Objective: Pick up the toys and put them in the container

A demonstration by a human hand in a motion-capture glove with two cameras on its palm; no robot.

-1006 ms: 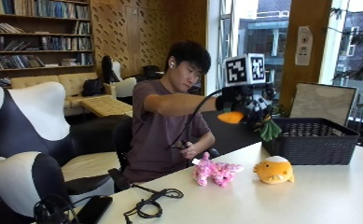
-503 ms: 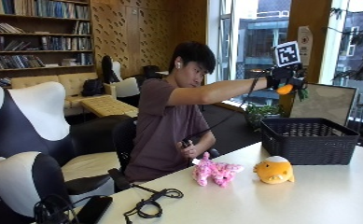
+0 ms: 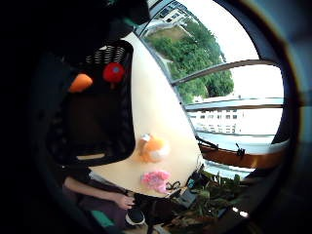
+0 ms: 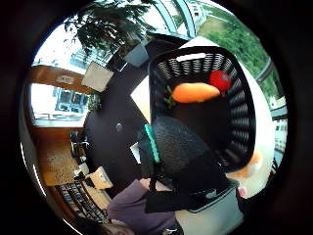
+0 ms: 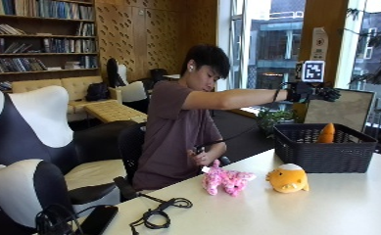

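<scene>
The hand (image 5: 321,92) now hangs spread and bare; the carrot (image 5: 326,133) fell into the basket (image 5: 320,155).

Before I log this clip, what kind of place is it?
Probably a library or office lounge: wooden bookshelves full of books, tan sofa, tall windows facing city buildings.

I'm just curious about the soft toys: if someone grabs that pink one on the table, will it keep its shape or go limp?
The pink plush toy looks soft and stuffed, so it would probably squash and droop in a grip. It seems light for its size. Lying sprawled flat on the table, it is unlikely to roll.
</scene>
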